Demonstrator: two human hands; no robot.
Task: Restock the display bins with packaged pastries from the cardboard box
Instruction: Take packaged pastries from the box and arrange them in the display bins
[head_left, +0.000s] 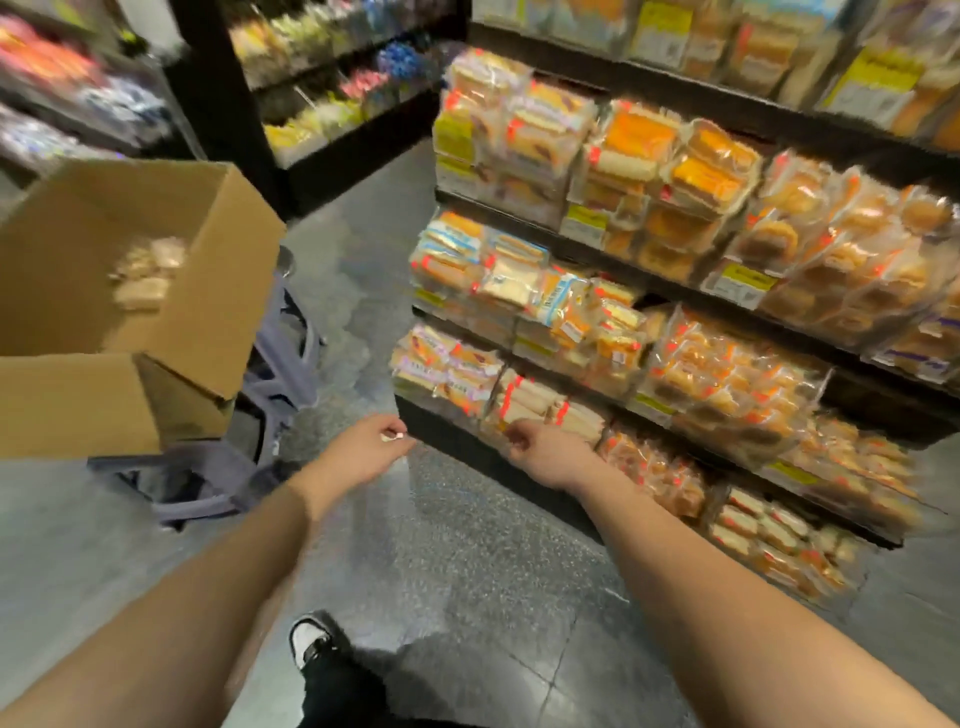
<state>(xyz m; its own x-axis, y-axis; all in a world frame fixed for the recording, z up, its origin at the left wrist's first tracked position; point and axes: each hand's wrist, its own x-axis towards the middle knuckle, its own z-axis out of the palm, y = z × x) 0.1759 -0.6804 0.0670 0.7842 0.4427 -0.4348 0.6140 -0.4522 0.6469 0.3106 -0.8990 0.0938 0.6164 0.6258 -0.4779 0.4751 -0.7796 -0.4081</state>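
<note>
Floor (467, 571) here is grey speckled tile, shop aisle, whole shot pretty motion-blurred. Black shelves (649, 280) run from about 12 o'clock down to 4 o'clock, every tier packed with clear display bins (727, 374) of wrapped buns, cakes and sandwiches, with yellow price tags on the fronts. Second black rack (332, 104) sits up at 11 o'clock with blurry colourful stuff I can't make out.

Cardboard box (145, 291) is over at 9 to 10 o'clock, open top, perched on a grey-blue folding cart (270, 395). A few packaged pastries (145, 270) are lying inside it, near the far wall of the box.

Both arms are stretched out low toward the bottom shelf. Left hand (371, 447) is around 12 o'clock just past the cart, fingers curled in and pinching something small and white (393, 436); too blurry to say what it is. Right hand (540, 449) is at about 1 o'clock right up against the lowest bin of sandwich packs (540, 410), fingers curled under, but I honestly can't tell whether that grip has hold of a wrapper or nothing.

One black-and-white sneaker (314, 642) shows down at 6 o'clock.
</note>
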